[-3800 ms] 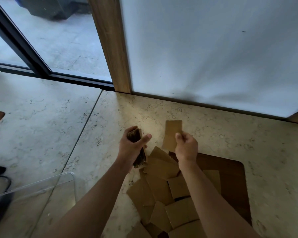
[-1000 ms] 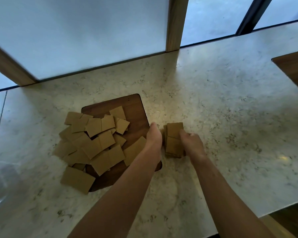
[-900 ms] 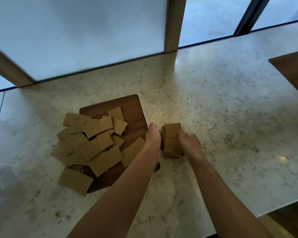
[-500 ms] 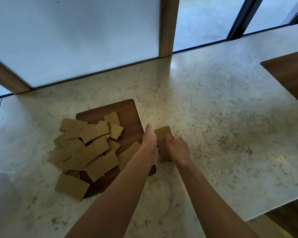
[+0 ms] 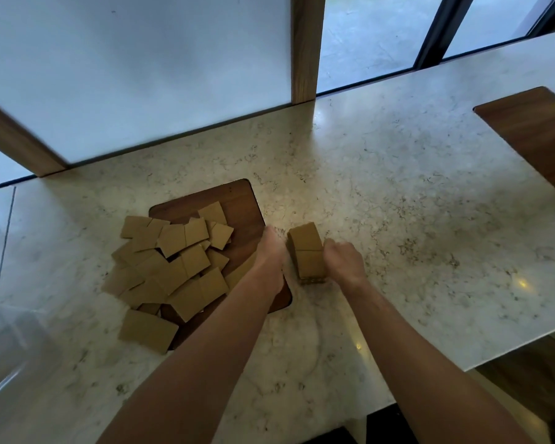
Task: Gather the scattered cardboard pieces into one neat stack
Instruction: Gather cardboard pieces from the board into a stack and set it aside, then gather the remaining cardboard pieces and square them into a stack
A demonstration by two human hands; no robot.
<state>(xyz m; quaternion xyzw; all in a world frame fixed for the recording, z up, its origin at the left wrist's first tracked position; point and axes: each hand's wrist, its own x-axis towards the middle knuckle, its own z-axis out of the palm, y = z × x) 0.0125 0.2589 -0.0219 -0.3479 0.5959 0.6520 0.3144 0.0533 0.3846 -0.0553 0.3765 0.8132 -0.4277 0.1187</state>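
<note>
Down on a pale, speckled stone counter point(image 5: 398, 193), two bare forearms reach in from the bottom edge toward a small stack of brown cardboard pieces point(image 5: 305, 251). That stack stands on the stone just right of a dark wooden board point(image 5: 241, 200) — its top layer shows two squares set end to end, and its layered edge faces the viewer.

On the stack's left side stands the left hand point(image 5: 269, 261), its fingers straight and together, edge-on like a flat wall. Whether it touches the cardboard or stands just beside it cannot be told. On the stack's right side, the right hand point(image 5: 343, 262) has its fingers curled, knuckles up, against the cardboard; it seems to grip that side, though the fingertips are hidden.

Left of the hands, the scattered cardboard pieces point(image 5: 173, 267) lie in a loose overlapping heap — most of them on the wooden board, several spilling off its left and near edges onto the stone. One larger piece point(image 5: 148, 330) lies flat at the near left corner of the heap.

Behind the counter runs a frosted white panel point(image 5: 135, 65) framed by wooden posts point(image 5: 304, 46), with dark-framed glass further right. A second dark wooden board point(image 5: 535, 136) sits at the far right edge of the counter, well apart from the hands.
</note>
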